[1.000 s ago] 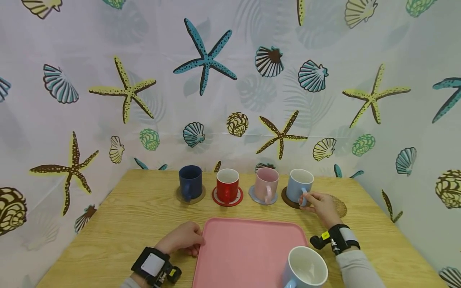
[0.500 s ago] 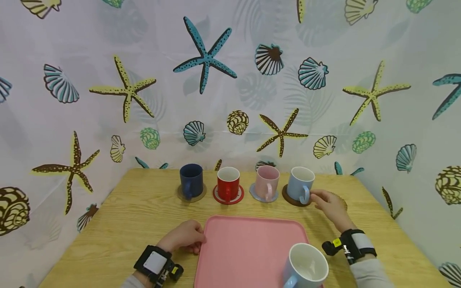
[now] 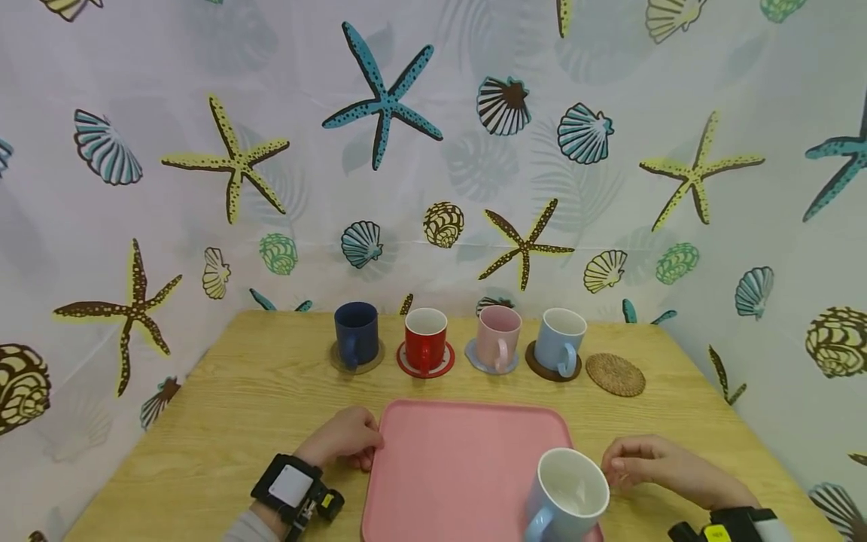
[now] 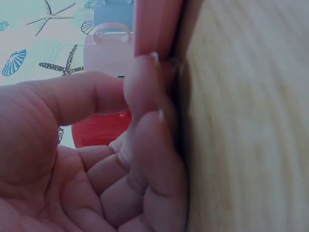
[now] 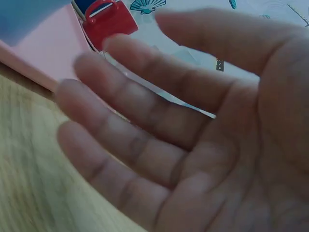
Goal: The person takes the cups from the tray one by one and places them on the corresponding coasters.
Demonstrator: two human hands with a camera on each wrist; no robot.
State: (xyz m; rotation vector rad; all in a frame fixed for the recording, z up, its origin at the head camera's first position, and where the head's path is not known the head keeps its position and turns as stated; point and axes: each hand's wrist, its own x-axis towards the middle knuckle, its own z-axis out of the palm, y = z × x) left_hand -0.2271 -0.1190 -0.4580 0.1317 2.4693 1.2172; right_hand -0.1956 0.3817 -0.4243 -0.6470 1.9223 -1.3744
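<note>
My left hand [image 3: 347, 438] pinches the left edge of a pink tray [image 3: 460, 459] between thumb and curled fingers. The left wrist view shows the fingertips [image 4: 145, 79] at the tray's rim, close to the wooden surface. My right hand [image 3: 667, 467] holds nothing; in the right wrist view its fingers [image 5: 140, 106] are spread and loosely bent. Just left of it, a light blue mug [image 3: 552, 519] with a white inside stands upright at the tray's near right corner. Another light blue mug [image 3: 557, 342] stands on a dark brown coaster [image 3: 542, 369] at the back.
Along the back of the wooden table [image 3: 271, 384], a navy mug [image 3: 359, 335], a red mug [image 3: 416, 346] and a pink mug [image 3: 492, 339] stand on coasters. A round woven coaster [image 3: 616, 375] lies at the right with nothing on it. A patterned curtain [image 3: 433, 165] hangs behind.
My right hand has let go of the handle of the back light blue mug and moved back toward me, beside the mug on the tray. The left hand stays at the tray edge.
</note>
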